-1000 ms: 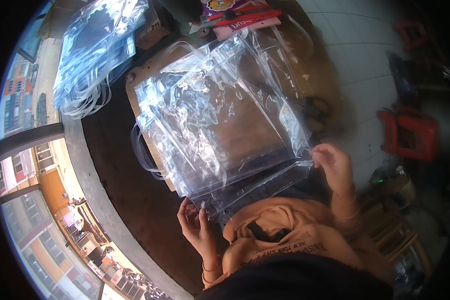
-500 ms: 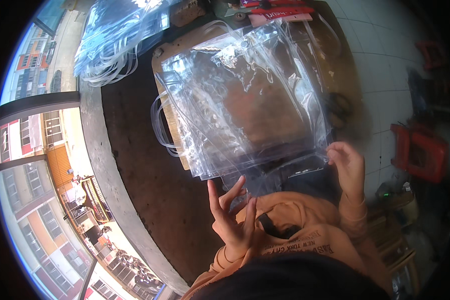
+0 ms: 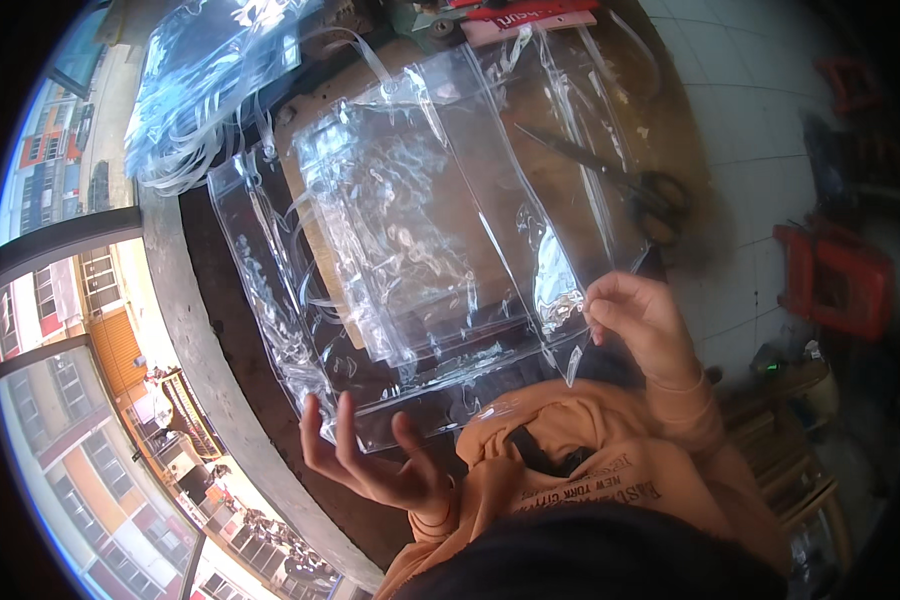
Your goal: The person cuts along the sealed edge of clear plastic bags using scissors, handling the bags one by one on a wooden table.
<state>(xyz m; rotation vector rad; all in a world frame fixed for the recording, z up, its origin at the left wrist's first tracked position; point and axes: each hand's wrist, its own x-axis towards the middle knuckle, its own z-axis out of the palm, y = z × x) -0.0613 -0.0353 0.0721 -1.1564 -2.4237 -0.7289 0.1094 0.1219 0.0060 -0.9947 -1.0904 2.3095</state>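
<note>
A see-through plastic bag (image 3: pixel 490 215) is spread wide in front of me, its near edge running between my hands. My right hand (image 3: pixel 638 318) pinches its near right corner between thumb and fingertips. At the near left corner my left hand (image 3: pixel 375 462) has its fingers spread, palm turned up. The fingertips are at the film; I cannot tell whether they press on it. Beneath it, more crumpled see-through plastic (image 3: pixel 370 230) lies on the brown tabletop (image 3: pixel 685 130), with pale strap loops at its left. Black-handled scissors (image 3: pixel 658 203) show at the right, partly under plastic film.
A pile of bluish see-through bags with pale handles (image 3: pixel 205 110) lies at the far left. Red items with a printed card (image 3: pixel 530 22) are at the far edge. A red plastic stool (image 3: pixel 835 280) stands on the tiled floor at right. Windows line the left side.
My left hand has moved left and nearer, and the bag now spreads out past the tabletop's left edge. My right hand has shifted slightly left. The scissors show more plainly.
</note>
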